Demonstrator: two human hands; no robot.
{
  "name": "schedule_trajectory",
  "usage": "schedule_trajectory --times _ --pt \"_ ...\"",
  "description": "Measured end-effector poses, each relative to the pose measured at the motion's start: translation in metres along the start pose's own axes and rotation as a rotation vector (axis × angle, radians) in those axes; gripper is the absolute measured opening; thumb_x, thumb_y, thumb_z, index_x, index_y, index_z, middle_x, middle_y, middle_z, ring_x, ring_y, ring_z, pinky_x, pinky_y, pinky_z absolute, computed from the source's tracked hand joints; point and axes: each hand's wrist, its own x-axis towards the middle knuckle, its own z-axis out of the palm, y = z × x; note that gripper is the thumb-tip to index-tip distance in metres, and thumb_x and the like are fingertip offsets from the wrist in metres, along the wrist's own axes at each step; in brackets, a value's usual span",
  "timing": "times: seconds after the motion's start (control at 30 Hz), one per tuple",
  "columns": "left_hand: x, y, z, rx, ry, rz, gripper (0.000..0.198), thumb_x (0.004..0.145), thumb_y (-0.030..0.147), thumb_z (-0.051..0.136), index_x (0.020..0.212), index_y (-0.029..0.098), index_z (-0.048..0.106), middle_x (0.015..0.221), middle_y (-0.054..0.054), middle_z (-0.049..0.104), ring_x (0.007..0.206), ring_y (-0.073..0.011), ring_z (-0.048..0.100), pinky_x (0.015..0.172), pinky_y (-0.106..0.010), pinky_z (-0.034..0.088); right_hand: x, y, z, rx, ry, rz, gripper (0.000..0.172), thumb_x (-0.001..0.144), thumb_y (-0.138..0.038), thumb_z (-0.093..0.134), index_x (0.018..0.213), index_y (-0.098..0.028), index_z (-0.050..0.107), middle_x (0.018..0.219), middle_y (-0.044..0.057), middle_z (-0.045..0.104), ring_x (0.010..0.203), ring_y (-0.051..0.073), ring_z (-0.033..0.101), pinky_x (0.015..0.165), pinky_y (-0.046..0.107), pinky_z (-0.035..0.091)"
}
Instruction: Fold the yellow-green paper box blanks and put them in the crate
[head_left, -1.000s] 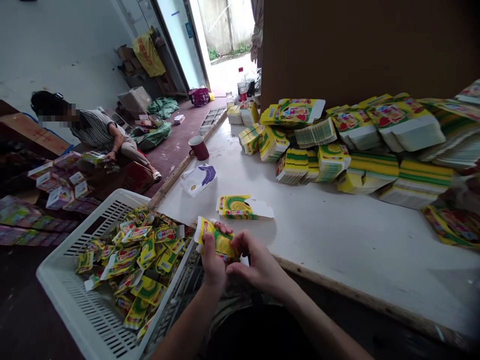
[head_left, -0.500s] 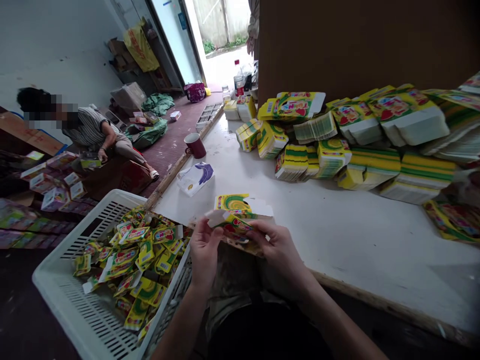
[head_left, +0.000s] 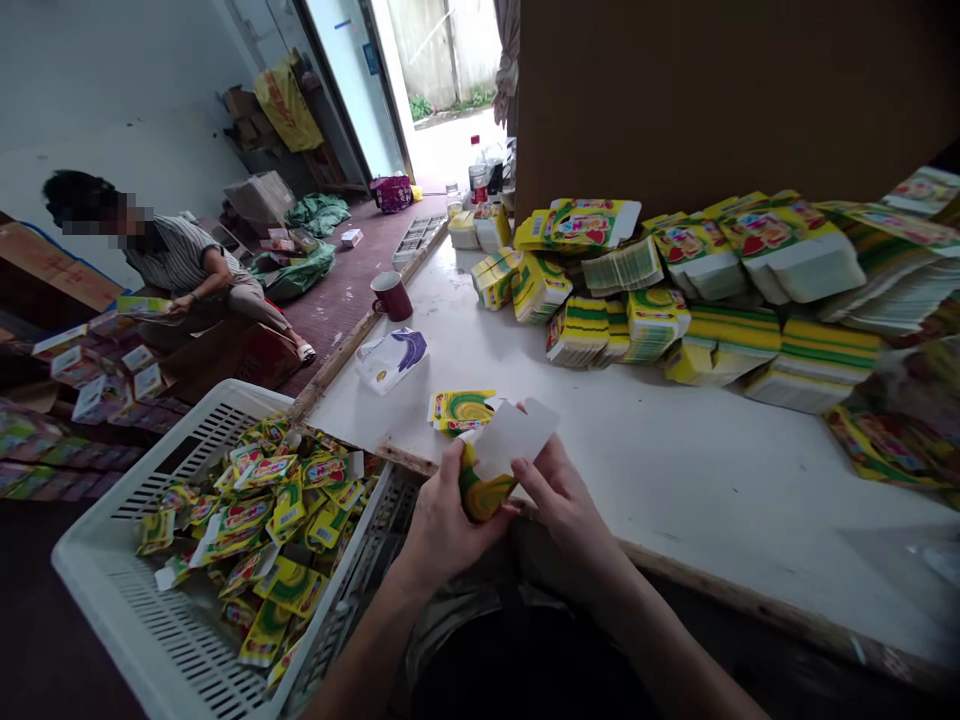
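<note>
A small yellow and green carton (head_left: 486, 488) with a raised white flap is held between both hands over the front edge of the table. My left hand (head_left: 444, 515) wraps round its left side and underside. The fingers of my right hand (head_left: 553, 490) are closed on its right side, by the white flap. Just behind my hands, another yellow carton (head_left: 461, 410) lies on the white table (head_left: 637, 470). A white plastic basket (head_left: 97, 580) at the left holds many yellow cartons (head_left: 292, 505), some flattened or with open flaps.
Stacks of flat yellow cartons (head_left: 735, 335) line the back right of the table. A maroon mug (head_left: 391, 297) and a white and purple tissue box (head_left: 392, 360) stand at its left edge. A seated person (head_left: 187, 260) handles boxes at the far left.
The carton in my hands has turned more upright, with its white flap now raised. My left hand has shifted right and now wraps round the carton. The seated person's hands have moved.
</note>
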Motion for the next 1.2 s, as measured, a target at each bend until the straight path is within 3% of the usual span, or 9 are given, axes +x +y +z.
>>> schedule_trajectory --times 0.1,0.17,0.37,0.53,0.67,0.8,1.07,1.13,1.2 --pt "-0.004 -0.001 0.005 -0.101 -0.061 0.042 0.075 0.056 0.017 0.085 0.125 0.025 0.056 0.118 -0.01 0.068 0.106 -0.0305 0.065 0.091 -0.035 0.047 0.0 0.001 0.004 0.349 -0.17 0.287 0.039 0.089 -0.047 0.056 0.115 -0.02 0.064 0.113 0.011 0.07 0.104 0.028 0.067 0.094 0.043 0.053" --pt "-0.005 0.0 0.006 -0.062 -0.113 0.097 0.069 0.06 0.017 0.082 0.123 0.026 0.057 0.122 -0.01 0.066 0.107 -0.0305 0.064 0.09 -0.035 0.047 0.001 0.0 0.004 0.407 -0.22 0.342 0.033 0.086 -0.043 0.062 0.11 -0.021 0.068 0.11 0.009 0.072 0.103 0.027 0.067 0.097 0.042 0.051" --pt "-0.001 0.001 0.004 0.017 -0.178 0.046 0.067 0.063 0.014 0.076 0.123 0.026 0.049 0.096 -0.005 0.069 0.079 -0.0245 0.066 0.071 -0.032 0.048 -0.001 0.006 -0.002 0.088 -0.29 0.087 0.044 0.091 -0.041 0.057 0.132 -0.025 0.056 0.13 0.008 0.063 0.119 0.027 0.059 0.104 0.044 0.046" --pt "0.005 -0.001 0.011 -0.267 0.045 -0.043 0.066 0.052 0.005 0.079 0.112 0.021 0.057 0.114 -0.013 0.06 0.108 -0.0315 0.059 0.1 -0.043 0.041 0.001 0.011 0.0 -0.192 -0.276 -0.233 0.048 0.093 -0.016 0.047 0.139 -0.029 0.051 0.145 0.006 0.051 0.134 0.024 0.047 0.113 0.045 0.038" --pt "0.007 -0.002 0.008 -0.052 0.128 0.017 0.06 0.054 0.011 0.081 0.11 0.023 0.062 0.11 -0.01 0.061 0.109 -0.0324 0.056 0.102 -0.048 0.039 0.004 0.015 0.0 -0.217 -0.146 -0.238 0.05 0.094 -0.012 0.045 0.139 -0.034 0.051 0.148 0.005 0.048 0.134 0.023 0.047 0.111 0.046 0.04" --pt "0.008 -0.004 -0.007 0.109 0.042 0.088 0.057 0.059 0.019 0.082 0.113 0.025 0.064 0.107 -0.009 0.068 0.101 -0.031 0.062 0.092 -0.041 0.046 0.007 0.015 -0.005 -0.375 -0.325 -0.302 0.049 0.092 -0.014 0.052 0.139 -0.029 0.051 0.16 0.007 0.026 0.144 0.026 0.031 0.114 0.046 0.036" --pt "0.004 -0.001 -0.02 0.058 -0.059 0.053 0.078 0.054 0.019 0.086 0.126 0.027 0.059 0.108 -0.006 0.073 0.098 -0.0291 0.067 0.089 -0.037 0.05 0.017 -0.016 -0.023 -0.466 -0.518 -0.21 0.021 0.082 -0.018 0.07 0.102 -0.023 0.072 0.145 0.012 0.05 0.136 0.027 0.044 0.109 0.042 0.041" --pt "0.003 0.0 -0.015 0.017 -0.021 0.028 0.073 0.052 0.018 0.087 0.121 0.026 0.063 0.108 -0.007 0.072 0.101 -0.0297 0.066 0.091 -0.038 0.05 0.015 -0.016 -0.019 -0.431 -0.453 -0.195 0.025 0.081 -0.017 0.07 0.105 -0.024 0.07 0.142 0.01 0.052 0.136 0.028 0.044 0.109 0.043 0.04" --pt "0.004 0.0 -0.011 -0.072 0.034 -0.001 0.07 0.054 0.02 0.087 0.119 0.025 0.063 0.108 -0.008 0.071 0.099 -0.0281 0.066 0.088 -0.035 0.052 0.014 -0.008 -0.011 -0.327 -0.348 -0.216 0.047 0.082 -0.018 0.068 0.127 -0.027 0.057 0.146 0.01 0.047 0.135 0.027 0.044 0.109 0.043 0.04"
